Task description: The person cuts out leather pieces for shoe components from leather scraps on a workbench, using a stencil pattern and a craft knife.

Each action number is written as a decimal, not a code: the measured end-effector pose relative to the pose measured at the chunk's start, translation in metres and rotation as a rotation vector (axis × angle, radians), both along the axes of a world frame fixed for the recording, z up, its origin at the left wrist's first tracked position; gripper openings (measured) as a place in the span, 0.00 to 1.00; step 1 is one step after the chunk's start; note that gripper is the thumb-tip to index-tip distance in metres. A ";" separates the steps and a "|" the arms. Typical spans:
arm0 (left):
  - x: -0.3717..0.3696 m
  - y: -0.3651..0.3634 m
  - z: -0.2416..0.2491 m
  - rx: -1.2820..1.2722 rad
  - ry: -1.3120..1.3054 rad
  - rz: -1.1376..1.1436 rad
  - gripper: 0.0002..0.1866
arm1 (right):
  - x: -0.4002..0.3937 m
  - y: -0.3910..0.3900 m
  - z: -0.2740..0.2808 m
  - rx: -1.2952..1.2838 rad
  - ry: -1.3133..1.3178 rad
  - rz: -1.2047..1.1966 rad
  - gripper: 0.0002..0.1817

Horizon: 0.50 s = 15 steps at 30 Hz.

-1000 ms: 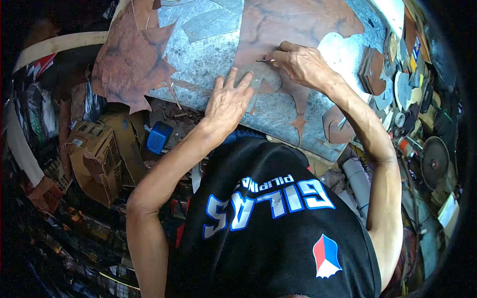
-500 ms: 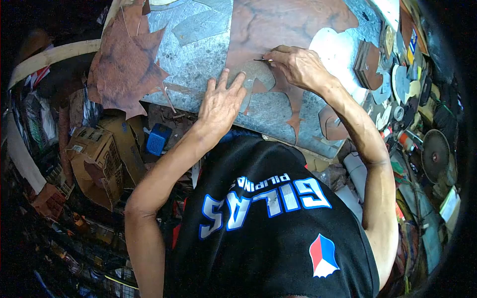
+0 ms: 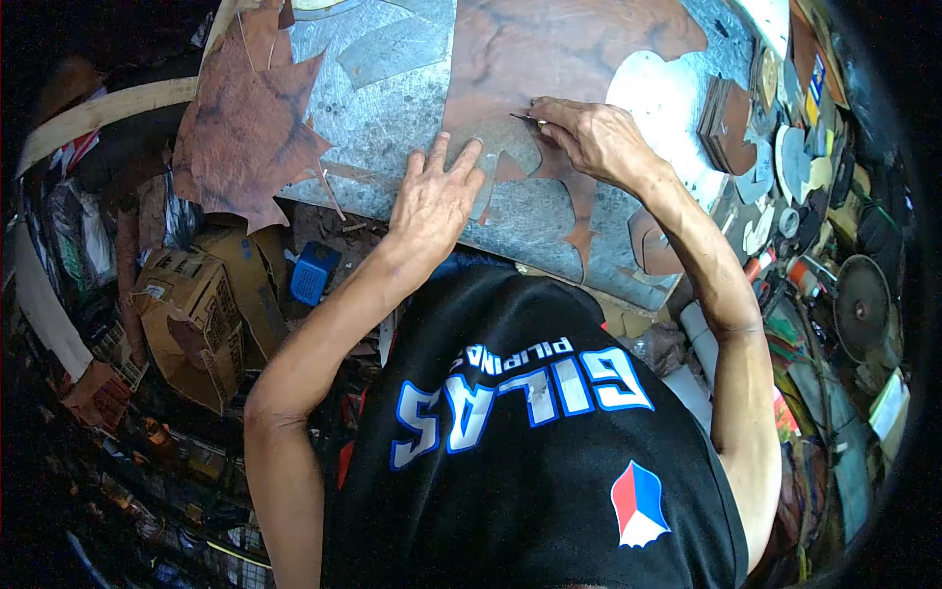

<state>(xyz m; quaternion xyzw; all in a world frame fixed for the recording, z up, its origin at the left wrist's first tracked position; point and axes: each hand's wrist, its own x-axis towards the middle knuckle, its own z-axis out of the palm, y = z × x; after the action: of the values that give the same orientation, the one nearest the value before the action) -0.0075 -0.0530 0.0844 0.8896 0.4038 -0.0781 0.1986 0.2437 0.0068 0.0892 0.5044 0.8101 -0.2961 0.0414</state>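
A large brown leather-like sheet (image 3: 559,59) lies on a scratched metal-topped table (image 3: 392,113). On the sheet's near edge rests a flat grey-green piece with a curved outline (image 3: 515,147), like a pattern. My left hand (image 3: 439,191) lies on the near side of this piece, palm down, fingers spread. My right hand (image 3: 594,137) pinches a small, thin, dark pointed tool (image 3: 523,117), its tip at the piece's far edge. Most of the tool is hidden in the fingers, so its exact kind does not show.
A jagged brown offcut (image 3: 250,128) hangs over the table's left edge. Stacked brown cut pieces (image 3: 728,128) and a tape roll (image 3: 787,224) sit at the right. Below left are a cardboard box (image 3: 191,319) and a blue boxy object (image 3: 314,273).
My right hand and the pointed tool have shifted slightly to the right along the grey-green piece's far edge. My left hand stays pressed down, almost unmoved.
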 end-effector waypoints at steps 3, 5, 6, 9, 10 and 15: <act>0.000 0.000 -0.001 -0.006 -0.014 0.005 0.12 | 0.004 -0.002 -0.004 0.008 0.014 -0.004 0.15; 0.000 0.001 0.000 -0.005 -0.015 0.004 0.12 | 0.004 -0.004 -0.003 0.020 0.033 0.000 0.15; 0.000 0.001 0.001 -0.003 -0.014 0.004 0.12 | 0.004 -0.003 -0.002 0.001 0.037 -0.005 0.15; 0.003 0.003 0.003 -0.020 0.014 -0.013 0.17 | 0.006 -0.007 -0.009 0.044 0.099 -0.007 0.15; 0.006 0.004 0.003 0.019 0.058 -0.044 0.22 | 0.007 -0.008 -0.011 0.106 0.157 -0.002 0.15; 0.021 0.010 0.012 0.066 0.119 -0.107 0.33 | 0.009 -0.011 -0.010 0.047 0.154 0.009 0.15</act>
<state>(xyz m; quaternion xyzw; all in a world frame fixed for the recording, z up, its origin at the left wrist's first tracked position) 0.0135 -0.0426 0.0964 0.9097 0.3692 -0.1279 0.1405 0.2524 -0.0041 0.0794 0.4776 0.8198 -0.3145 -0.0315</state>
